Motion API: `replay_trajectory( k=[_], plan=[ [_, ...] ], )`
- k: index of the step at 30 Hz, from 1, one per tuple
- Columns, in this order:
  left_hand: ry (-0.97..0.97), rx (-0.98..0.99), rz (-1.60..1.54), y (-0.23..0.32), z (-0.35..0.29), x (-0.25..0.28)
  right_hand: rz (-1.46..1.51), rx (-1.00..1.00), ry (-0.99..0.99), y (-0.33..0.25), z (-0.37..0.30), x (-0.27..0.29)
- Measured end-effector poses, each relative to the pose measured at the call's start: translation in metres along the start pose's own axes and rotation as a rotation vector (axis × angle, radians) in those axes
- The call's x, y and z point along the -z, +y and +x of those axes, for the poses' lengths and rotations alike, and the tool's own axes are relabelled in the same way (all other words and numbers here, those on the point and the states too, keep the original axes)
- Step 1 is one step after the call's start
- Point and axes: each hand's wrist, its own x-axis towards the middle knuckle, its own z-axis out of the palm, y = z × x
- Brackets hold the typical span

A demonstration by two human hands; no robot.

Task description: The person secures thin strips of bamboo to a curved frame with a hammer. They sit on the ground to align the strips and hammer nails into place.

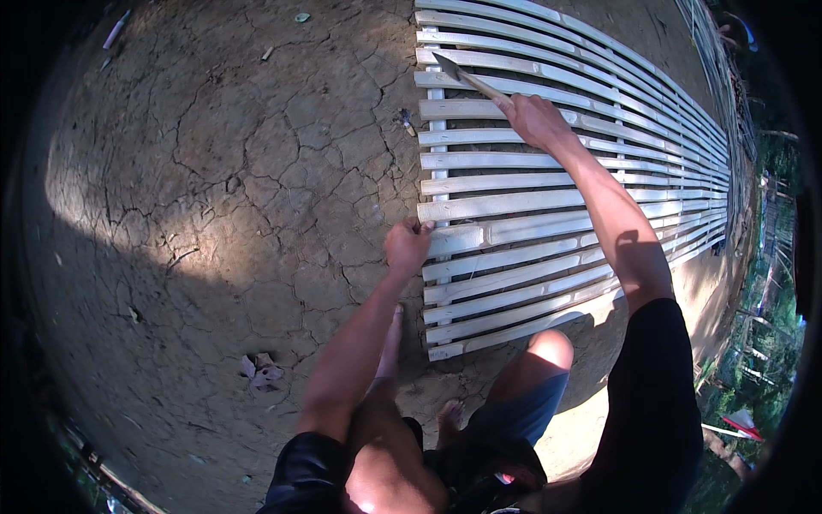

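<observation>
On cracked, dry earth [257,154] lies a long mat of pale split-bamboo slats [565,197], running from the middle of the view away toward the upper right, where the slats bend with the lens. Thin cross strips tie the slats together near the left end. The person crouches at the near edge of the mat, bare knees and feet showing at the bottom of the view, dressed in dark shorts and a dark sleeve.

The left hand [408,245] is closed on the end of 1 slat [514,233] at the left edge of the mat, fingers curled over the top of it, roughly halfway down the row of slat ends. The right hand [534,120] reaches further out over the mat, arm stretched, and is clenched round the handle of a knife [462,75] with a pale blade; the blade points up and to the left, its tip above the slats near the top left corner of the mat (whether the tip touches the bamboo cannot be told).

Sunlight falls across the mat and a patch of ground at the left, and the person's shadow darkens the soil in the lower left. A small purplish scrap [261,369] lies on the earth to the left of the person's knee, well apart from the mat. Green growth shows at the far right rim.
</observation>
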Motion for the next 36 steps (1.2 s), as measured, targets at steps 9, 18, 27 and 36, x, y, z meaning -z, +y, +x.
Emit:
replay_trajectory(
  k=[9, 18, 27, 36],
  plan=[
    [0.013, 0.010, -0.039, 0.007, 0.002, 0.001, 0.015, 0.116, 0.152, -0.016, 0.007, 0.001],
    [-0.005, 0.025, -0.003, 0.005, 0.003, 0.003, 0.057, 0.158, 0.070, -0.052, 0.012, 0.046],
    [-0.005, -0.004, -0.020, 0.007, 0.005, 0.009, 0.011, 0.087, 0.075, -0.046, 0.022, 0.066],
    [0.018, -0.024, 0.006, 0.000, 0.004, 0.004, 0.645, -0.237, 0.035, -0.035, -0.016, -0.031]
  ],
)
